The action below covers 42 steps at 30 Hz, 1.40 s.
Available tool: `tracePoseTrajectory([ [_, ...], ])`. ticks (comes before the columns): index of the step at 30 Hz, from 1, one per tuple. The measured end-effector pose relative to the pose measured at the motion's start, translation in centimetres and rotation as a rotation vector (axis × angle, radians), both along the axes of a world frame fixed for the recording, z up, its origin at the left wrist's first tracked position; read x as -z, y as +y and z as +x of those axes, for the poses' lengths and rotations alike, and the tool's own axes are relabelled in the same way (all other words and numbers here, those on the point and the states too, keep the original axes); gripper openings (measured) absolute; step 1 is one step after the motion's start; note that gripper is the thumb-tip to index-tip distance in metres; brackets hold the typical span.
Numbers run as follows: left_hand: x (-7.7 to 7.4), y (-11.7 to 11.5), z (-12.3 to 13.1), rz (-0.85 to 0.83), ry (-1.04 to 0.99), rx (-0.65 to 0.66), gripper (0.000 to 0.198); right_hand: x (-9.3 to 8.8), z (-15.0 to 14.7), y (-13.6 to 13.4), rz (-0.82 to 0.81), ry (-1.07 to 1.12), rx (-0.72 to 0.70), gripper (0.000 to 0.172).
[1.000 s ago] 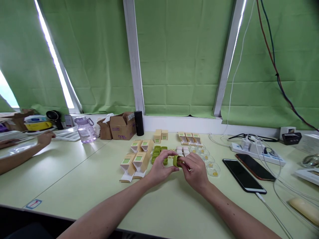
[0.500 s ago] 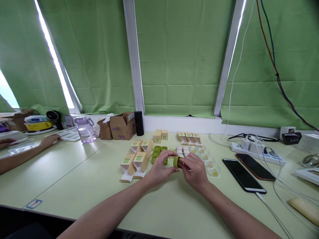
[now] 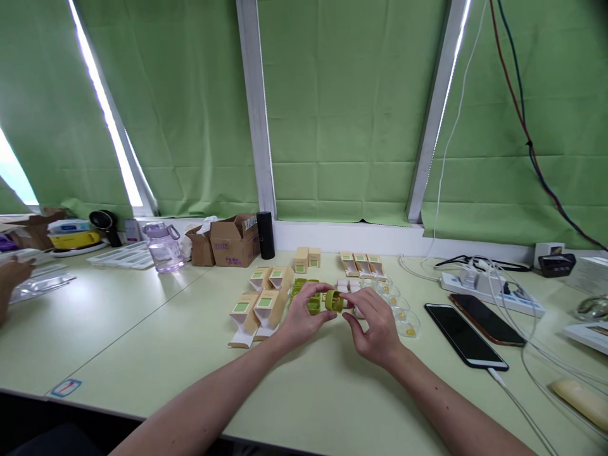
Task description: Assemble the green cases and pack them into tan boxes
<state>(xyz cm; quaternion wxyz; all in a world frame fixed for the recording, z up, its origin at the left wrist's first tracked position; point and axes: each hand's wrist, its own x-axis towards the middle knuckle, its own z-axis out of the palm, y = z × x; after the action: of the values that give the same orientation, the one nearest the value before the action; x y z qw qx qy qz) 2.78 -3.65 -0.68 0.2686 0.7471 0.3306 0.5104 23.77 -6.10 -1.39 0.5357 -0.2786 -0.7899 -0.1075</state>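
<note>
My left hand (image 3: 304, 316) pinches a small green case (image 3: 334, 300) a little above the table. My right hand (image 3: 375, 323) hovers just right of the case, fingers curled and a little apart, fingertips close to it; I see nothing in it. More green cases (image 3: 300, 291) lie behind my left hand. Tan open cartons (image 3: 259, 308) stand to the left, small white blocks (image 3: 349, 285) and clear shells with yellow pieces (image 3: 403, 316) to the right.
Two phones (image 3: 465, 342) lie at right beside a power strip (image 3: 489, 285) with cables. Brown cardboard boxes (image 3: 235, 240), a black cylinder (image 3: 265, 235) and a purple water bottle (image 3: 162, 247) stand at the back. Another person's hand (image 3: 12, 275) is at far left.
My left hand lifted the green case slightly up and back; my right hand let go of it and drew a little apart. The other person's hand pulled back toward the left edge.
</note>
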Motion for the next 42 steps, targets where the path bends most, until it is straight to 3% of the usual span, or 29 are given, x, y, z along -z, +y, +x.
tracePoseTrajectory([
  [11, 0.0, -0.5, 0.6, 0.090, 0.042, -0.059, 0.049, 0.7, -0.4, 0.2, -0.084, -0.040, -0.004, 0.060],
  [17, -0.3, -1.0, 0.5, 0.060, 0.050, -0.028, 0.054, 0.9, -0.6, 0.3, -0.140, 0.028, -0.014, 0.057],
  [26, 0.4, -0.1, 0.7, 0.000, 0.036, -0.095, 0.019, 1.5, -0.5, 0.8, -0.201, 0.138, -0.012, 0.050],
  [42, 0.0, 0.1, 1.4, -0.158, -0.043, -0.102, 0.029, 1.6, -0.8, 0.8, -0.119, 0.112, -0.015, 0.050],
])
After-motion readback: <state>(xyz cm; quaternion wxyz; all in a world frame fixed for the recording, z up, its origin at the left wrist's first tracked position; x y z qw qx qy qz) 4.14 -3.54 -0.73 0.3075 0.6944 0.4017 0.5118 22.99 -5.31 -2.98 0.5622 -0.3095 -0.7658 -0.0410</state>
